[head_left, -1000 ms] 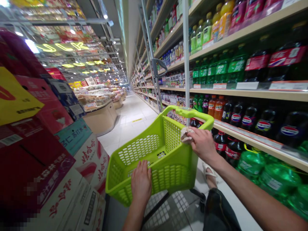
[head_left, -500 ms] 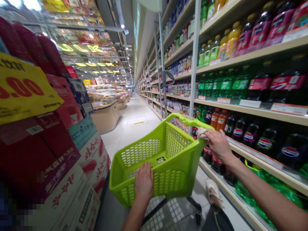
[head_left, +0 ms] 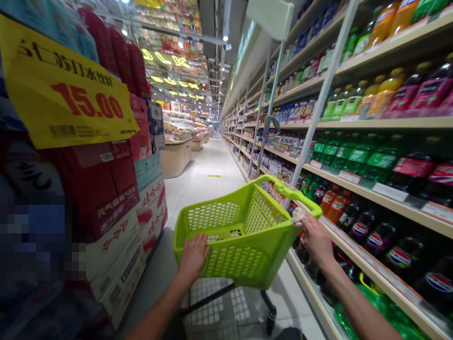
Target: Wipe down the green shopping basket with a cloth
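A lime-green plastic shopping cart (head_left: 244,262) stands sideways in front of me, its lattice basket showing no goods inside. My left hand (head_left: 194,256) is closed over the near rim toward the basket's left end, fingertips on the inner side. At the handle end, my right hand (head_left: 316,238) pinches a crumpled whitish cloth (head_left: 298,216) against the cart's corner, just below the green handle (head_left: 286,190). Part of the cloth is hidden by my fingers. A black caster (head_left: 271,318) shows under the basket.
Shelves of drink bottles (head_left: 382,163) run close along the right. Stacked drink cartons (head_left: 118,236) with a yellow price sign (head_left: 76,94) crowd the left, beside a partly blurred area. A tiled aisle (head_left: 208,189) leads ahead past display bins (head_left: 176,158).
My view has turned left, showing more of the price sign. My left hand has shifted along the rim toward the basket's left end. The right hand still holds the cloth at the handle corner.
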The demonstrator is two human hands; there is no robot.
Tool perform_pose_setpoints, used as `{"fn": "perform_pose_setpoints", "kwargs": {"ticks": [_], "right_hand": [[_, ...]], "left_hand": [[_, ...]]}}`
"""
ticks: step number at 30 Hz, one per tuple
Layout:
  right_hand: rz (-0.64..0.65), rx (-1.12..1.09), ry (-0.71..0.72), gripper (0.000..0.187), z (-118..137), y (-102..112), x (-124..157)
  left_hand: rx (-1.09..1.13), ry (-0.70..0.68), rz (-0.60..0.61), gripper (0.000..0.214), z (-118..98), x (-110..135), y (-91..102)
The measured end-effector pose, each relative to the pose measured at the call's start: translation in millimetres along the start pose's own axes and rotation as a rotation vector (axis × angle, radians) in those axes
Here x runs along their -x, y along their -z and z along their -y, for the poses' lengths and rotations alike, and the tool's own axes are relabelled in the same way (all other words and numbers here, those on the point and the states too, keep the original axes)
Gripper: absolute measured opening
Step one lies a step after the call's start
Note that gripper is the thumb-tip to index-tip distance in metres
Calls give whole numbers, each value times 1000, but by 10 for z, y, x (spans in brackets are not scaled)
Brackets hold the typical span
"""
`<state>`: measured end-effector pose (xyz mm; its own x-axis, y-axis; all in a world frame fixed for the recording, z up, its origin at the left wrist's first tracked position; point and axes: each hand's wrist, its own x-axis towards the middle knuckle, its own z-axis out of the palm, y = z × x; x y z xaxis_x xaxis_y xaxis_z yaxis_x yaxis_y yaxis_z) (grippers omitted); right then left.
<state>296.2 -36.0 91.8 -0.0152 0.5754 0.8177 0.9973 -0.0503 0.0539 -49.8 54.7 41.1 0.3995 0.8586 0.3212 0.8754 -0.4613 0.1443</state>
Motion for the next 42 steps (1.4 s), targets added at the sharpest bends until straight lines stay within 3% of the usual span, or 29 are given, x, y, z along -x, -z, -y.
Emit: {"fn": "perform_pose_setpoints", "kwargs": {"ticks": [2, 5, 7, 12, 14, 19, 21, 27, 29, 32, 35, 37, 42], "right_hand": [[18, -55, 44, 36, 196, -102, 22], [108, -183, 223, 39, 731, -357, 116], [142, -204, 249, 41, 875, -452, 148], [97, -91, 13, 38, 365, -388, 85], [96, -98, -1, 36, 392, -416, 74], [167, -288, 201, 39, 1316, -687, 189], [190, -326, 219, 40, 1459, -736, 208], [149, -253, -56, 39, 966, -693, 163], [154, -302, -39, 41, 1080, -700, 232], [157, -422, 88, 45, 1485, -711, 400], [185, -466, 143, 46, 1638, -669, 503], [194, -444, 86, 48, 1499, -618, 516], [153, -409, -87, 48, 1143, -452, 618]], "left_hand": [[14, 33, 21, 35, 27, 12, 1], [56, 22, 59, 35, -16, -17, 18], [77, -17, 77, 35, -1, -26, 38], [49, 27, 67, 35, 232, 54, 48], [63, 51, 85, 35, 254, 87, 25], [104, 38, 94, 35, 48, 104, -17], [117, -1, 110, 34, 0, 118, -18], [49, -73, 77, 37, 24, 191, -73], [33, -75, 73, 35, -69, 201, -115], [37, -85, 81, 36, -290, 210, -150], [71, -217, 123, 38, -398, 206, -121], [82, -282, 142, 37, -336, 178, -70], [2, -225, 107, 29, -38, 44, 0]]}}
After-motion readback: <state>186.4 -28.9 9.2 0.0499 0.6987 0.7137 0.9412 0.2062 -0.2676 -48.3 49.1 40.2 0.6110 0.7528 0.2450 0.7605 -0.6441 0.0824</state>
